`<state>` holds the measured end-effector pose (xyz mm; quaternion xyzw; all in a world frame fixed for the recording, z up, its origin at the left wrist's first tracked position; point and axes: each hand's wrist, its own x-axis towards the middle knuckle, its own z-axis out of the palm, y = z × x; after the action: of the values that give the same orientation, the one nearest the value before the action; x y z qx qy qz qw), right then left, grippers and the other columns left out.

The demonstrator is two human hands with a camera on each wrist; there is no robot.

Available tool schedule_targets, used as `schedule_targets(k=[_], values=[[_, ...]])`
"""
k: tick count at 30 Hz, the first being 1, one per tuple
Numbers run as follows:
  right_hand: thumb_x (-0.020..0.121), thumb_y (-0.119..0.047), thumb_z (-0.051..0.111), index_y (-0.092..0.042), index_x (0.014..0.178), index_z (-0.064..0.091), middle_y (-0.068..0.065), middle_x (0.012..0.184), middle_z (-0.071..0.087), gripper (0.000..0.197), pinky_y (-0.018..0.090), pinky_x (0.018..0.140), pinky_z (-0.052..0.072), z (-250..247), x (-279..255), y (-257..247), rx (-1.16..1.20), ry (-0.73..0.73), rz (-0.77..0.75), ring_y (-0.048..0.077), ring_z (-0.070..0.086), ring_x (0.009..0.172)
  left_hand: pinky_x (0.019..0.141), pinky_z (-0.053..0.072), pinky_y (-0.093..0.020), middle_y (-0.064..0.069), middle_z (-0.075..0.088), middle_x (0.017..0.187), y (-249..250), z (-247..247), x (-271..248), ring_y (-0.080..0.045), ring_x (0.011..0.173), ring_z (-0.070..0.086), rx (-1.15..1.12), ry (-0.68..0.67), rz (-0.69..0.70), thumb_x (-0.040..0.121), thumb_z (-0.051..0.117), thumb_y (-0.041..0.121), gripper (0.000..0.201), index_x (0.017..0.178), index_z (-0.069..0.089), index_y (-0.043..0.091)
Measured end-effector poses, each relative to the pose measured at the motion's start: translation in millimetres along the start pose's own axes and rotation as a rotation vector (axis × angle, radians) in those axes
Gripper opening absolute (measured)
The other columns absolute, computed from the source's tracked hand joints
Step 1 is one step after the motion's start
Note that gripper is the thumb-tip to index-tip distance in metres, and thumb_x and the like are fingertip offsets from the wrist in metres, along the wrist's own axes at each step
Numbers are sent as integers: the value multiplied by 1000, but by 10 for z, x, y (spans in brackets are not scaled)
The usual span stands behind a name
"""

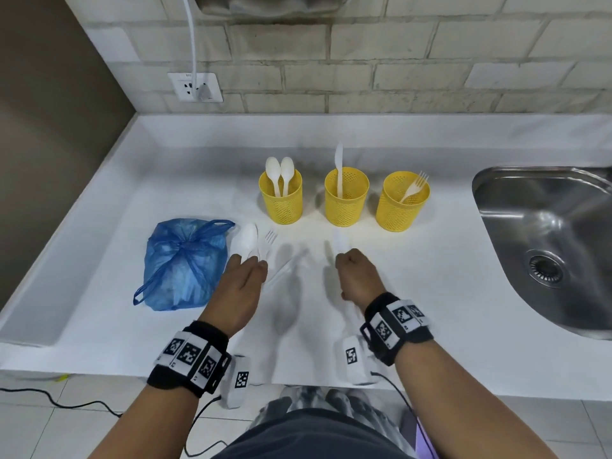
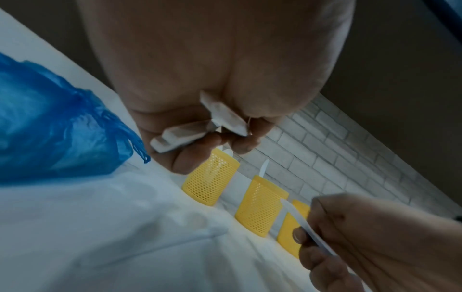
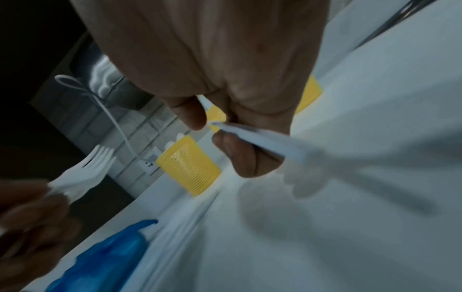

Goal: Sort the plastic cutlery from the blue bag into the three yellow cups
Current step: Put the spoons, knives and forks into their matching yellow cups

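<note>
The left hand (image 1: 246,276) is holding a white plastic spoon (image 1: 246,241) and a white plastic fork (image 1: 267,245) together, fingers (image 2: 190,156) curled round the handles, just right of the blue bag (image 1: 185,263), which is lying knotted on the near-left part of the white tabletop (image 1: 430,276). The right hand (image 1: 357,276) is gripping another white piece (image 1: 340,241), fingers (image 3: 246,158) clamped on its handle; it's too blurred to say for sure, though it looks like a knife.

Further back, the three yellow cups are standing in a row: the left cup (image 1: 281,203) is holding two spoons (image 1: 280,175), the middle cup (image 1: 346,200) a knife (image 1: 339,167), and the right cup (image 1: 400,203) a fork (image 1: 414,187) leaning right. A steel sink (image 1: 546,246) is sitting off to the right, and a wall socket (image 1: 195,87) with a white cable plugged in is on the brick wall behind.
</note>
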<state>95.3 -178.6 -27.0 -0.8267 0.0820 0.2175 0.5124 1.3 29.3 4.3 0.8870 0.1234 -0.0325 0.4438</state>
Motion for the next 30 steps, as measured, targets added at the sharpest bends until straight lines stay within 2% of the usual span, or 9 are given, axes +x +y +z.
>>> schedule_targets(k=[2,6,9,12,16,21,25,28,30], values=[[83,-47,47,-15,83,50,2,81,49,33,43,80,49,206,-39,-96,-18,-69,49,31,52,85,77,31,-26,-11,47,94,-54,-26,2,-8,91,45,-20,25,-24,98,36,45,40,80,50,12],[88,-50,56,-11,86,55,7,87,63,39,34,73,52,517,-14,-161,-252,-107,-12,32,65,85,74,30,-27,-1,36,94,-153,-40,-7,-5,88,46,68,94,24,107,45,31,29,80,44,21],[92,-53,56,-2,114,62,17,117,66,55,36,88,54,723,49,-220,-376,-79,-25,36,65,109,75,30,-27,-2,35,96,-212,-82,-7,-16,89,44,97,110,44,107,46,31,26,84,45,19],[95,-57,54,-3,126,61,18,129,65,62,38,98,52,848,72,-313,-541,-57,-45,36,62,119,76,31,-26,1,34,97,-234,-143,-23,-17,90,49,56,98,34,108,45,32,25,86,47,19],[97,-48,58,-10,134,59,15,129,66,52,36,97,49,903,65,-417,-633,-50,-83,33,62,121,80,35,-29,0,36,97,-261,-207,-63,-17,91,50,-1,81,21,108,43,33,27,84,46,22],[96,-26,60,-6,114,65,15,124,68,28,33,90,52,957,95,-520,-675,-42,-42,33,66,115,82,34,-28,1,37,97,-233,-211,-32,-8,93,50,-34,55,33,109,43,33,28,87,50,17],[94,-24,61,-6,115,64,15,125,66,27,33,90,53,956,80,-537,-698,-70,-51,33,66,114,81,34,-27,-2,40,99,-204,-220,22,-4,93,49,-82,55,37,109,43,32,30,88,51,12],[98,-22,55,-7,117,64,12,123,67,25,31,87,50,936,64,-499,-748,-74,-76,31,66,113,81,35,-20,-8,46,105,-206,-240,51,1,97,48,-113,47,35,109,42,32,30,94,55,10],[101,-21,51,-8,122,61,12,125,65,27,30,86,46,899,44,-473,-727,-73,-75,30,64,116,81,32,-5,-9,50,112,-199,-248,57,15,96,46,-123,39,36,109,43,31,31,102,59,6]])
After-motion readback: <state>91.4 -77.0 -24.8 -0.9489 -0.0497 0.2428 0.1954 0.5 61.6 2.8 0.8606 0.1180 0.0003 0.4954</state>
